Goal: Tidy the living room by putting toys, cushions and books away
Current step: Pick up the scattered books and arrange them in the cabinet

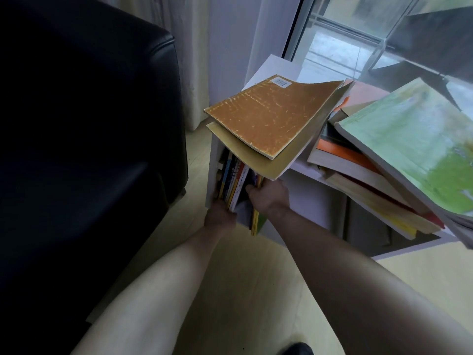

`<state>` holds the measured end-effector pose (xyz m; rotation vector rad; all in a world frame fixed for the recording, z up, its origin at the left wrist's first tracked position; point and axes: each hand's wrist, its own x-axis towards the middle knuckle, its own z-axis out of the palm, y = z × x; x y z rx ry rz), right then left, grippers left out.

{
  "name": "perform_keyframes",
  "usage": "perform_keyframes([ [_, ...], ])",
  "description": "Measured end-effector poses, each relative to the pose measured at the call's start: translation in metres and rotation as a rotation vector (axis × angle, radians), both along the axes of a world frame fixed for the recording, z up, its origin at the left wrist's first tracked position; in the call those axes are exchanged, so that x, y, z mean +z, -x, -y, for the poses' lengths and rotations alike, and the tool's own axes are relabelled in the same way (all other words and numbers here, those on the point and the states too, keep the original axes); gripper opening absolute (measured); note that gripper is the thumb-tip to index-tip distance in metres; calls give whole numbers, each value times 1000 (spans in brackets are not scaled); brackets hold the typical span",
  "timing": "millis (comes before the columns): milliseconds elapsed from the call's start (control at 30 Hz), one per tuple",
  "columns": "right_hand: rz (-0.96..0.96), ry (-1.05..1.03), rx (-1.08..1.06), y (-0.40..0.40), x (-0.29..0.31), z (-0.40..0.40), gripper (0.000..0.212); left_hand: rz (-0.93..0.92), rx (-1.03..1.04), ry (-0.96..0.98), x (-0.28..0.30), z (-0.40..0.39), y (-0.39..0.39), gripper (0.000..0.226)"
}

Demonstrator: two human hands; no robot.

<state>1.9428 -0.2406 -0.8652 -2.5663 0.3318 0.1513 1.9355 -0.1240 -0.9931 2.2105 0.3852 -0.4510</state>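
A low white shelf unit [304, 180] stands by the window. In its left compartment a row of thin upright books [234, 181] leans to the left. My left hand [220, 217] presses against the front of that row. My right hand [268, 197] grips a few thin books with yellow and green edges [256, 221], standing upright at the compartment's mouth. On top of the shelf lie a brown book [266, 115] over a yellow one, both overhanging the edge. A tilted pile with a green-covered book [414, 147] on top fills the right side.
A black leather sofa [84, 139] is close on the left, leaving a narrow gap to the shelf. Curtains [222, 47] and a glass door [345, 39] lie behind. The floor [256, 290] is pale wood.
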Motion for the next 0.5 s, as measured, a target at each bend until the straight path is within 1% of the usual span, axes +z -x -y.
perform_keyframes([
  [100, -10, 3, -5, -3, -3, 2, 35, 93, -9, -184, 4, 9, -4, 49],
  [233, -19, -26, -22, -4, -5, 5, 34, 150, -7, -344, 15, 20, -13, 48],
  [400, -6, -57, -30, -3, -6, 8, 31, 128, -50, -385, 25, 22, -30, 43],
  [500, -12, -72, -34, -3, -6, 9, 32, 86, -42, -342, 31, 25, -36, 36],
])
